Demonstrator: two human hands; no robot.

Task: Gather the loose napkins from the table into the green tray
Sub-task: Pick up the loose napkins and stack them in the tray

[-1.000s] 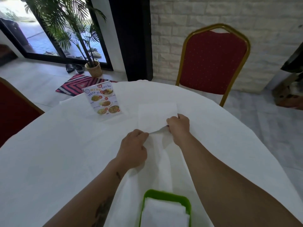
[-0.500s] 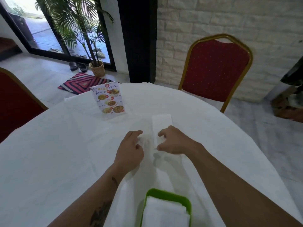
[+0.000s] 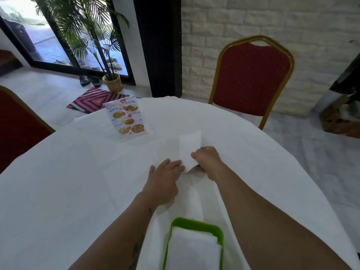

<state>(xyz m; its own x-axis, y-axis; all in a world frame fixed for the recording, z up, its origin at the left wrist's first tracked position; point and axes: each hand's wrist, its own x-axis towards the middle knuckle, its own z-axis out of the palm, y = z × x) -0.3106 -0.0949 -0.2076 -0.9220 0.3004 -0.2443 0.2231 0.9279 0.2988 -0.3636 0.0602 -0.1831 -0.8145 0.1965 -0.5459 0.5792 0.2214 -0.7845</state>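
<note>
- Napkin (image 3: 190, 147) is now a narrow folded strip; its near end is lifted off the table (image 3: 68, 182) and curls under at the right fingers, its far end reaches away past the fingertips.
- Right hand (image 3: 207, 161): fingers curled, pinching the strip's near right edge, thumb hidden under the paper.
- Left hand (image 3: 165, 178): fingers straight and close together, tips touching the strip's near left edge, palm low over the cloth, gripping nothing.
- Versus half a second ago: the strip lay flat beyond both hands with the fingers loosely curled either side; now the right has it pinched and raised, and the left has flattened against it.
- Versus a second ago: the napkin was a wide sheet held at its near edge by both hands; now it is folded to roughly half that width.
- Meaning: folding looks done, the napkin is in hand, and the carry to the tray (image 3: 194, 224) is probably next.
- Tray sits well behind the fingers, near the body between the forearms, with a white stack (image 3: 194, 250) already in it; this napkin is not yet in.
- Menu card (image 3: 125, 118) stands beyond and left of the left fingertips, apart from the napkin.
- Other loose napkins: cannot tell against the white cloth.
</note>
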